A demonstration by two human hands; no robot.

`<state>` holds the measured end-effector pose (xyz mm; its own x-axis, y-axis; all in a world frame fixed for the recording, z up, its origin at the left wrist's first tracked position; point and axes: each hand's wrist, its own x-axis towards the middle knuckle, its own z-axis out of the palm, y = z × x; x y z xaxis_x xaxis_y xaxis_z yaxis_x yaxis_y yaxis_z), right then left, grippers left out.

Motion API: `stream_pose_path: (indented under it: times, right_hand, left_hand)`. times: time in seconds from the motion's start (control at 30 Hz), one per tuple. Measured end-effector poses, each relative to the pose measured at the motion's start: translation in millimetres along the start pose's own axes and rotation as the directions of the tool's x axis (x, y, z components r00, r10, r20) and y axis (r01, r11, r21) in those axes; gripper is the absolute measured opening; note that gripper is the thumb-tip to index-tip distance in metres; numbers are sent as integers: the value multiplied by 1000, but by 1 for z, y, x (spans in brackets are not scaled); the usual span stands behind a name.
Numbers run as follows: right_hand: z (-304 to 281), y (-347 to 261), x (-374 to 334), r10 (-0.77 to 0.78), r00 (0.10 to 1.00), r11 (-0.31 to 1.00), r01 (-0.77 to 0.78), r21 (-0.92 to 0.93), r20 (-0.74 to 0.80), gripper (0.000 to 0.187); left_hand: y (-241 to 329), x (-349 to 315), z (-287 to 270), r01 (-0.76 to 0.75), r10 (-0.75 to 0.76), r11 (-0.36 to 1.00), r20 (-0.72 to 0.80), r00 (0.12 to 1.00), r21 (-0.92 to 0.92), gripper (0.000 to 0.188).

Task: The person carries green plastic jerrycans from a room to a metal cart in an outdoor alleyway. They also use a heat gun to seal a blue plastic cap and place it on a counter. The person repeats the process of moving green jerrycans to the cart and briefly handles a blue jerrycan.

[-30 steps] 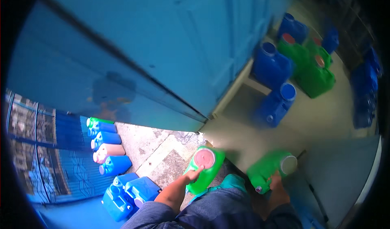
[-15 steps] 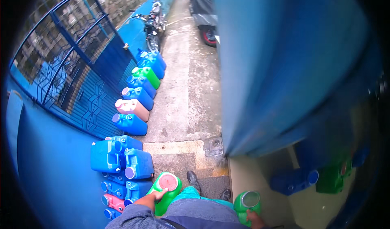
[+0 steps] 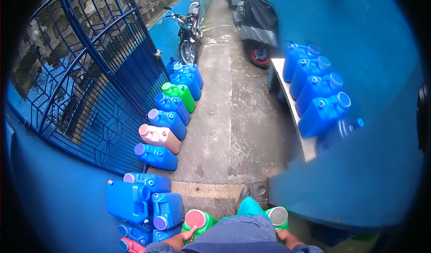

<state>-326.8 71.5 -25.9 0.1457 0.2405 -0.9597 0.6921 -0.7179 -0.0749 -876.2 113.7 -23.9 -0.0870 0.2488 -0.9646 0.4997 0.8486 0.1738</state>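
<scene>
We carry two green jerrycans, one per hand, at the lower edge of the view. The left green jerrycan [image 3: 197, 221] has a red cap facing up; the right green jerrycan [image 3: 277, 218] has a grey cap. Both are capped, so we cannot tell what is inside either one. Our left hand [image 3: 183, 237] comes up from the lower edge with its fingers curled around the container's lower side, just below the red cap. Our right hand [image 3: 287, 237] grips the other container from beneath, fingers closed against its body; the handle itself is hidden. Both containers sit low at our sides, flanking our teal-clad leg [image 3: 247, 208]. On the left, a row of blue jerrycans [image 3: 167, 120] lines the foot of the blue metal gate [image 3: 90, 96], with one green jerrycan [image 3: 179, 93] and one pink jerrycan [image 3: 158, 137] among them; a stack of larger blue containers [image 3: 134, 199] stands nearest our left hand. On the right, more blue jerrycans [image 3: 316, 91] rest on a pale ledge [image 3: 294, 114] against the blue wall. A motorcycle [image 3: 191, 28] and a covered vehicle [image 3: 256, 19] are parked farther along the concrete lane.
</scene>
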Motion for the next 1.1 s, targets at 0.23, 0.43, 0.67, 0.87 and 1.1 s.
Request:
stream_pose_path:
  times: [0.23, 0.43, 0.67, 0.87, 1.1]
  right_hand:
    - [-113, -185, 103, 25, 996, 999, -22, 32, -82, 74]
    - [-250, -322, 186, 47, 992, 974, -19, 228, -120, 76]
    - [-439, -490, 236, -43, 994, 962, 69, 264, -103, 62]
    - [-587, -648, 267, 6, 976, 963, 54, 266, -219, 53]
    - [-758, -794, 292, 87, 977, 977, -46, 206, -194, 46]
  left_hand:
    - [118, 90, -81, -303, 300, 950, -51, 953, -70, 75]
    - [287, 93, -200, -147, 132, 975, -97, 987, -167, 74]
    - [523, 128, -310, 263, -266, 922, 29, 963, -284, 84]
    - [712, 249, -418, -172, 172, 985, -40, 984, 7, 55]
    - [949, 344, -519, -89, 96, 995, -144, 985, 52, 26]
